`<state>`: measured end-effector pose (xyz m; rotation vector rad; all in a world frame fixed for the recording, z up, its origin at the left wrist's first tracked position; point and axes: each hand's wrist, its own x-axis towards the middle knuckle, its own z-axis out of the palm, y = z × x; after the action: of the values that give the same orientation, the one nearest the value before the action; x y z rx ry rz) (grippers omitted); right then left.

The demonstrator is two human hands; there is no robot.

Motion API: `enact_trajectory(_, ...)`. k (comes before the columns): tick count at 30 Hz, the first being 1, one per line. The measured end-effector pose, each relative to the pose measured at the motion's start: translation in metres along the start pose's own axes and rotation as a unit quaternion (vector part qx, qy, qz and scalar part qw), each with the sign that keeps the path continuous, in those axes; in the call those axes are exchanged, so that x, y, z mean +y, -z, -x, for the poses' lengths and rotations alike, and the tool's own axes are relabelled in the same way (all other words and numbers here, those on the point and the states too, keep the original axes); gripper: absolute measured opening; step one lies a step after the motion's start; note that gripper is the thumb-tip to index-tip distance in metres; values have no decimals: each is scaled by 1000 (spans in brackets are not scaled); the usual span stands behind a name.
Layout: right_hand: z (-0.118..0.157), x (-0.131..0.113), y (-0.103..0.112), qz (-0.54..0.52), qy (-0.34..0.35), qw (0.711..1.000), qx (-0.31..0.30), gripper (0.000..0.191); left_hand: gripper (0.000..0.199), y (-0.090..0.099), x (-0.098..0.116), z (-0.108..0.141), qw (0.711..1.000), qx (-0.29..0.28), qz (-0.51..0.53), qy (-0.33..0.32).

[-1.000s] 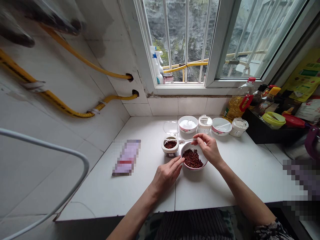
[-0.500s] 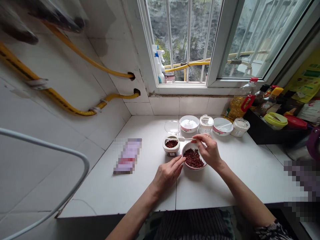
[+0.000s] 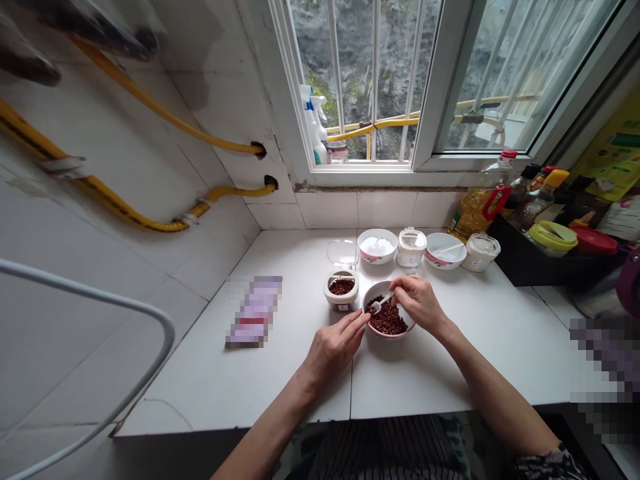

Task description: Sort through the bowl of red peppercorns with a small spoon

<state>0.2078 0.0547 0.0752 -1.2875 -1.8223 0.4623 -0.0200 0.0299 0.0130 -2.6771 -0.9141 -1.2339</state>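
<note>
A white bowl (image 3: 384, 336) with a pink-patterned outside holds small dark red-brown grains that look like Sichuan peppercorns (image 3: 393, 323). My left hand (image 3: 334, 347) grips the bowl's left rim with its fingers extended together; its thumb is partly hidden. Between the pinched fingers of my right hand (image 3: 417, 303) is the handle of a small white spoon (image 3: 379, 306), its tip down among the peppercorns. Left of the bowl stands an open seasoning jar (image 3: 341, 301), partly filled with the same grains, its clear lid (image 3: 343, 253) tipped up behind.
Behind are a bowl of white powder (image 3: 379, 259), a lidded jar (image 3: 412, 249), a bowl with a white spoon in it (image 3: 445, 263) and another jar (image 3: 481, 255). An oil bottle (image 3: 477, 208) and a black rack (image 3: 517, 263) stand right. A blurred purple packet (image 3: 255, 312) lies left.
My right hand has brought the small spoon from above the jar's edge into the bowl, tilting its tip down into the peppercorns. My left hand stays at the bowl's rim.
</note>
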Motion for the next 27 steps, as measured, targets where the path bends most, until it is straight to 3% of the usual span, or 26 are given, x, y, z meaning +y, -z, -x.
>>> enact_trajectory(5, -1, -2, 9, -43, -27, 998, 23, 19, 29, 0, 0, 0, 1000, -1, -1, -3)
enact_trajectory(12, -1, 0, 3, -22, -15, 1000, 3, 19, 28, 0, 0, 0, 1000, 6, -3, -4)
enact_trajectory(27, -1, -1, 5, -132, -97, 986, 7, 15, 33, 0, 0, 1, 1000, -2, 7, 1)
